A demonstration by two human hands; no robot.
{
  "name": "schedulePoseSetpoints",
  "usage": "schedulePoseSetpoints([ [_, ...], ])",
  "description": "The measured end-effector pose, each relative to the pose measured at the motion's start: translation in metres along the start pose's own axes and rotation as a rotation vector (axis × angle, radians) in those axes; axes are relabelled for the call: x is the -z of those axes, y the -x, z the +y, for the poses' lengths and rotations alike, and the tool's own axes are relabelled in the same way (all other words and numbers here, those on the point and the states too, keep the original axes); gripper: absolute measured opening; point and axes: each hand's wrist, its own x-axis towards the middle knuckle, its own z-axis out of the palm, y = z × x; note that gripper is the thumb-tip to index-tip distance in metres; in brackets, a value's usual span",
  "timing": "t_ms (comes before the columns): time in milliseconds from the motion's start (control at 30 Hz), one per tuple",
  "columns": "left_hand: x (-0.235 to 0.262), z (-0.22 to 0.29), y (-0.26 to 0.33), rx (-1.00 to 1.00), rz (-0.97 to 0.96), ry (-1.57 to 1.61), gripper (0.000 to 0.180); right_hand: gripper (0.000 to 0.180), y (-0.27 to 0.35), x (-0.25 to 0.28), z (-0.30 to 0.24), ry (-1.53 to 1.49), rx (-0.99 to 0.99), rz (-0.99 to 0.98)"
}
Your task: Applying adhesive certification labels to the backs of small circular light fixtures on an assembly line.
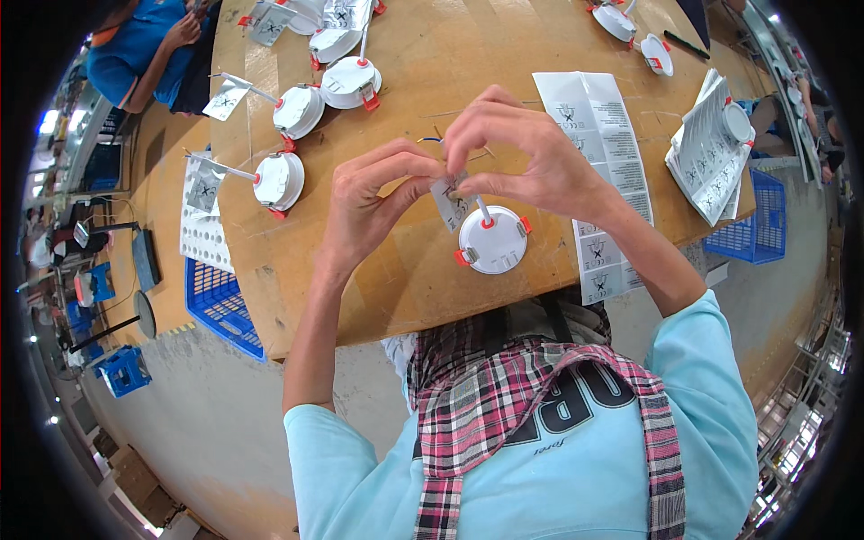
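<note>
In front of me lies a round white downlight [498, 247] with red-tipped spring clips, its white cable rising toward my fingers. A silvery printed label [450, 207] hangs at the cable, partly covered by my fingertips. My left hand [382, 189] pinches the label's upper edge between thumb and forefinger. From the other side my right hand [526, 148] closes thumb and forefinger on the same label, close to my left fingertips. Thin bare-ended wires show just past the fingers. How far the label wraps round the cable is hidden.
A long sheet of labels [621, 153] lies right of my hands, with a stack of label sheets [706, 153] farther right. Several labelled downlights [279, 183] sit left and far. Blue crates [222, 301] stand by the table's edges. A person in blue [148, 49] is at far left.
</note>
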Motion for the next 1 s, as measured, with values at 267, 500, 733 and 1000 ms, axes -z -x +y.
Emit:
schedulePoseSetpoints([
  [267,-0.002,0.001,0.000,0.050,-0.028,-0.035,0.013,0.022,-0.005,0.009,-0.003,0.010,-0.092,-0.105],
  [500,-0.004,-0.003,0.001,0.055,-0.038,-0.022,0.016,0.014,-0.003,0.015,0.000,-0.009,-0.127,-0.190],
  [733,-0.009,-0.011,0.003,0.012,0.012,0.006,0.019,0.011,0.003,0.017,0.014,-0.087,0.028,-0.204],
  [1000,-0.019,-0.014,0.003,0.100,0.044,0.233,0.012,0.013,0.003,0.021,0.014,-0.119,-0.031,-0.155],
])
